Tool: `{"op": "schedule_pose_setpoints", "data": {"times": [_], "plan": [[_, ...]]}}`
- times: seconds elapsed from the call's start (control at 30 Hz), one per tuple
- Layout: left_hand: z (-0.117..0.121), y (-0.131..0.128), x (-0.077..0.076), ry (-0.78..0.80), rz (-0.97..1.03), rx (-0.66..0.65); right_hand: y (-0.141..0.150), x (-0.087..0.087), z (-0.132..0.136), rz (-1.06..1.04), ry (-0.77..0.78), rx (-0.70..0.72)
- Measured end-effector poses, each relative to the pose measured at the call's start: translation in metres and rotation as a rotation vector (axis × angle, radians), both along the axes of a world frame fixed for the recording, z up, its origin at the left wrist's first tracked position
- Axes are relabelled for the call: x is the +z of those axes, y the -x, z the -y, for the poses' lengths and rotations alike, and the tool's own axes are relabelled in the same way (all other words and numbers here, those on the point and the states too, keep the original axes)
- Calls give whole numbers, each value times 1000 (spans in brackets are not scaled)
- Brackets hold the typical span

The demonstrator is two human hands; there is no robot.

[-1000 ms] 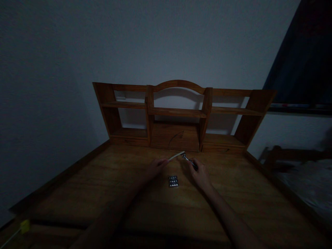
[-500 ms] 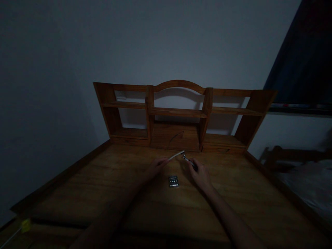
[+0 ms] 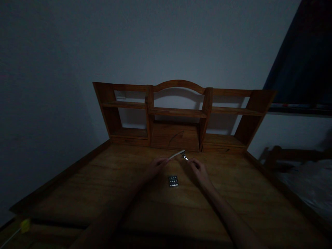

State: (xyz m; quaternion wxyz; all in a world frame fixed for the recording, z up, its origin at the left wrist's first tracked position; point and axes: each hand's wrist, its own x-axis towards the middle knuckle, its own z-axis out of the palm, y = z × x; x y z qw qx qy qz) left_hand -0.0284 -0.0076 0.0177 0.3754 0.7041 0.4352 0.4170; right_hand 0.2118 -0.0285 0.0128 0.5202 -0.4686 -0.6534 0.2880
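My left hand (image 3: pixel 157 166) is closed around the near end of a slim pale stick (image 3: pixel 176 154), shaped much like a toothbrush. Its far end carries a dark patch and points up to the right. From the closed fingers of my right hand (image 3: pixel 198 169) sticks out a slim shiny metal tool (image 3: pixel 185 157), with a small dark head close beneath the stick's dark end. Whether the two touch, I cannot tell in the dim light. Below and between my hands, a small dark case (image 3: pixel 173 181) with rows of white shiny pieces lies on the wooden desk (image 3: pixel 116 180).
A wooden shelf unit (image 3: pixel 178 112) stands along the desk's back edge, against the wall. A thin dark line (image 3: pixel 176 137) curves across its middle part. At the lower left is a yellow tag (image 3: pixel 25 225) on a white cord. A pale bag-like bundle (image 3: pixel 308 185) lies at the right.
The metal tool has turned in my right hand, and the dark handle part seen earlier is now hidden. My left hand and the stick have barely moved.
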Motion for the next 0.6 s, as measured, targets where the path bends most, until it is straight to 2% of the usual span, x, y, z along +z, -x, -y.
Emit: {"op": "schedule_pose_setpoints", "data": {"times": [0.2,0.3,0.6], "plan": [[-2,-1,-3,9,3,-42,-3,-2,-3,-141,53,21],[-4,0,-6,7,5,-21,-3,-1,-3,-181,72,36],[-3,0,-6,-20,-4,-34,-3,-3,-5,-166,57,26]]}}
